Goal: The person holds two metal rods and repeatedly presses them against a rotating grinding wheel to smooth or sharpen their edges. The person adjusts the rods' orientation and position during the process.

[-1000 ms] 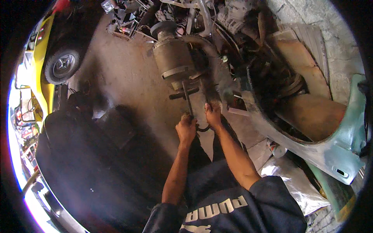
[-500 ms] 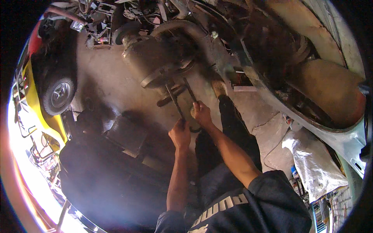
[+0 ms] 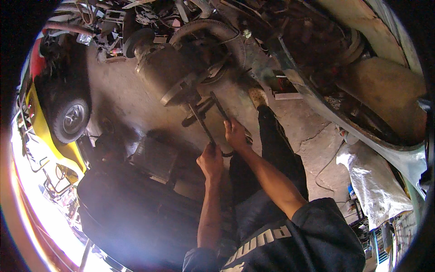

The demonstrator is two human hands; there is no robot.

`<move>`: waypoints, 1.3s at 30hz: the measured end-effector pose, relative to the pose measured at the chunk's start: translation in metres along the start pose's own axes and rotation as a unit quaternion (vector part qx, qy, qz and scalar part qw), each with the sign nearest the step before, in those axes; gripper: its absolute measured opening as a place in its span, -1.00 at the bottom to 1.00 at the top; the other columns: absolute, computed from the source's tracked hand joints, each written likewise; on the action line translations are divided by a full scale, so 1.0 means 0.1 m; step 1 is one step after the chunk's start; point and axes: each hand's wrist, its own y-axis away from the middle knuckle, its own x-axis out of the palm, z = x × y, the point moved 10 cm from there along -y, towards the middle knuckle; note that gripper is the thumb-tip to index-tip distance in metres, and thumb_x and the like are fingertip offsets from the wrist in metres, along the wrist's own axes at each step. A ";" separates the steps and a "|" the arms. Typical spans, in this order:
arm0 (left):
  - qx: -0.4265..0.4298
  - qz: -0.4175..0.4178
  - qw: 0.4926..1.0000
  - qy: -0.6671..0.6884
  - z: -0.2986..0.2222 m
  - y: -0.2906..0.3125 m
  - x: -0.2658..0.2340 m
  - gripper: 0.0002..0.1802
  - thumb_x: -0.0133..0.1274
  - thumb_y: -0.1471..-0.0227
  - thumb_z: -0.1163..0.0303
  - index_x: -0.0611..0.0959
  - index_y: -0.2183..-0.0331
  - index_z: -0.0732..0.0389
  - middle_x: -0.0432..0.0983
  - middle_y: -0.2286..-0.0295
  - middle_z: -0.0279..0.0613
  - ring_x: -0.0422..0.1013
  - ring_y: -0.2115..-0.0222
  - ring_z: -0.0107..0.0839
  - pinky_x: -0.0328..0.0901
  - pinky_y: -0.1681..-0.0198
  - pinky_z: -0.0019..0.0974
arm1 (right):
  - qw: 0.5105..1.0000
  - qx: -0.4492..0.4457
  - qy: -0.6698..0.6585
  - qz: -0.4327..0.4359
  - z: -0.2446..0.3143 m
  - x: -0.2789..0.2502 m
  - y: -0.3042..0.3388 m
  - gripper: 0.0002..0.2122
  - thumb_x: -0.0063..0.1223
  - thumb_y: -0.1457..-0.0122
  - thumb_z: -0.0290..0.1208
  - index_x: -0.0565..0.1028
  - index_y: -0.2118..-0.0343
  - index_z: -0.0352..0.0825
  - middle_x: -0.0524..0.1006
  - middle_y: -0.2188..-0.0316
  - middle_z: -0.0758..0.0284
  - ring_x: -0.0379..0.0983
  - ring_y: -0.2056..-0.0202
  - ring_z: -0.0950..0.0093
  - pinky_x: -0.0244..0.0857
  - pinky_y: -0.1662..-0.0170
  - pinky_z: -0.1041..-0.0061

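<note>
My left hand (image 3: 210,162) is closed around the lower end of a thin metal bar (image 3: 200,121). The bar slants up toward the rim of a large, dusty, drum-shaped metal part (image 3: 165,75) on the floor. My right hand (image 3: 236,135), a little farther off and to the right, grips a dark bar (image 3: 219,107). Its far end stands close to the drum's right side; whether it touches cannot be made out. Beneath the bars lies a short, thick dark piece (image 3: 195,115). Shadow hides where the left bar meets the drum.
A tyre (image 3: 240,47) lies behind the drum, near heaped metal scrap (image 3: 149,16). My foot in a tan perforated shoe (image 3: 258,97) is right of the bars. A yellow vehicle with a wheel (image 3: 71,119) stands left, a rusty car body (image 3: 317,99) right, near a silvery sheet (image 3: 374,181).
The view has shifted slightly, showing more of the tyre. Both hands keep their bars; the far ends of the bars now sit somewhat wider apart.
</note>
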 end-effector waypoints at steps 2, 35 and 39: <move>-0.010 0.013 1.000 -0.011 0.02 -0.02 0.03 -0.80 0.01 0.15 0.34 0.54 0.46 0.28 0.47 0.60 -0.03 0.45 0.54 -0.14 0.29 0.49 -0.24 | 0.997 0.068 -0.026 0.023 -0.07 0.02 0.00 -0.80 -0.14 -0.09 -0.33 0.34 0.48 -0.39 0.36 0.62 0.02 0.32 0.52 0.06 0.14 0.50 0.25; 0.019 0.030 0.993 -0.109 0.04 -0.03 0.11 -0.77 0.03 0.18 0.30 0.53 0.54 0.30 0.47 0.62 -0.02 0.42 0.56 -0.10 0.24 0.46 -0.18 | 0.989 0.127 -0.005 0.078 -0.17 0.06 0.04 -0.75 -0.14 -0.10 -0.26 0.36 0.37 -0.41 0.39 0.69 0.03 0.35 0.56 0.07 0.21 0.51 0.22; 0.006 0.052 0.992 -0.113 0.01 -0.05 0.13 -0.75 0.03 0.17 0.27 0.50 0.58 0.30 0.45 0.65 0.00 0.39 0.59 -0.07 0.23 0.47 -0.17 | 1.000 0.026 0.006 -0.002 0.01 -0.07 -0.03 -0.73 -0.06 -0.05 -0.30 0.37 0.29 -0.42 0.40 0.68 0.07 0.35 0.64 0.13 0.22 0.57 0.25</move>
